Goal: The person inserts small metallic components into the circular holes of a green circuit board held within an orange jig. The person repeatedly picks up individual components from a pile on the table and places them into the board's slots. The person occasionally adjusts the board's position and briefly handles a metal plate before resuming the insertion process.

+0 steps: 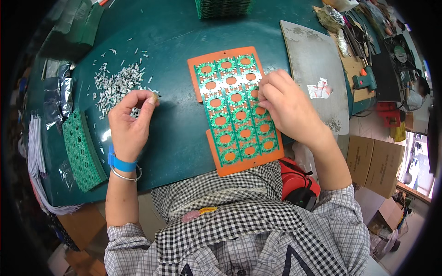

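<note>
A green circuit board panel (241,113) with rows of round cut-outs lies on an orange tray (217,155), whose colour shows through the holes. My right hand (286,101) is over the panel's right edge, fingers bent and pinched together; whatever is between them is hidden. Left of the tray, my left hand (131,120) hovers near a heap of small silvery-white parts (120,83). Its thumb and index finger press together, and what they hold, if anything, is too small to make out. A blue band (123,164) and a bangle circle my left wrist.
A stack of green panels (83,149) stands at the left, beside white wires (36,145) and silver bags (59,96). More panels (224,7) are piled at the far edge. On the right are a grey board (313,60), a green power tool (365,79) and cardboard boxes (375,161).
</note>
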A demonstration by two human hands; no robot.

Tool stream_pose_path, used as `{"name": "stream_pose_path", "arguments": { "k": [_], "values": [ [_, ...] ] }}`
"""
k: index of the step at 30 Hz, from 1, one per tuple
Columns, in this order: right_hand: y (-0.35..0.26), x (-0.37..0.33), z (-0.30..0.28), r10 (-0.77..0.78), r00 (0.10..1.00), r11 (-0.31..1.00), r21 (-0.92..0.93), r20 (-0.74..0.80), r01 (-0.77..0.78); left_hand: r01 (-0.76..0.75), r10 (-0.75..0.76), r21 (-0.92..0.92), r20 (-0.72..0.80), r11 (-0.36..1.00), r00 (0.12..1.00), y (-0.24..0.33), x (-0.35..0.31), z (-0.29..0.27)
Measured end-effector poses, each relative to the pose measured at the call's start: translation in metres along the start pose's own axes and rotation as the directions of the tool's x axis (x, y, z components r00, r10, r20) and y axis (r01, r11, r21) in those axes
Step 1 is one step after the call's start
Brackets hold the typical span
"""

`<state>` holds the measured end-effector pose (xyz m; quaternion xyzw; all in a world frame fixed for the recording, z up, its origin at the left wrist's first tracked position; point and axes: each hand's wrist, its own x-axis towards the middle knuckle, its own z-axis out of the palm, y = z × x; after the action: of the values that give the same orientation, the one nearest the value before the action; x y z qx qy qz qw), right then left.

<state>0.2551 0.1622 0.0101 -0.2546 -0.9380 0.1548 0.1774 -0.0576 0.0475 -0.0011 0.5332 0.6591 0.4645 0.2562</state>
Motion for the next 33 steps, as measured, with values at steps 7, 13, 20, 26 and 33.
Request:
{"name": "stream_pose_path", "arguments": {
  "k": [7, 13, 20, 26, 33],
  "values": [
    [-0.003, 0.000, -0.008, -0.007, 1.000, 0.999, 0.053, -0.013, 0.008, 0.132, -0.075, -0.267, 0.215, 0.955, 0.974, 0.027, -0.015, 0.013],
    [-0.057, 0.024, -0.003, 0.000, 0.963, 0.923, 0.371, -0.268, 0.103, 0.200, -0.064, -0.433, 0.308, 0.879, 0.949, 0.054, -0.028, 0.042],
    [-0.060, 0.035, 0.020, 0.044, 0.923, 0.901, 0.414, -0.382, 0.128, 0.407, -0.154, -0.649, 0.411, 0.643, 0.899, 0.041, -0.029, 0.053],
    [-0.058, 0.041, 0.019, -0.010, 0.912, 0.923, 0.347, -0.410, 0.166, 0.579, -0.159, -0.747, 0.560, 0.327, 0.813, 0.036, -0.026, 0.058],
    [-0.054, 0.044, 0.015, -0.136, 0.885, 0.951, 0.192, -0.445, 0.242, 0.687, -0.057, -0.689, 0.695, 0.232, 0.717, 0.026, -0.019, 0.060]
  ]
}}
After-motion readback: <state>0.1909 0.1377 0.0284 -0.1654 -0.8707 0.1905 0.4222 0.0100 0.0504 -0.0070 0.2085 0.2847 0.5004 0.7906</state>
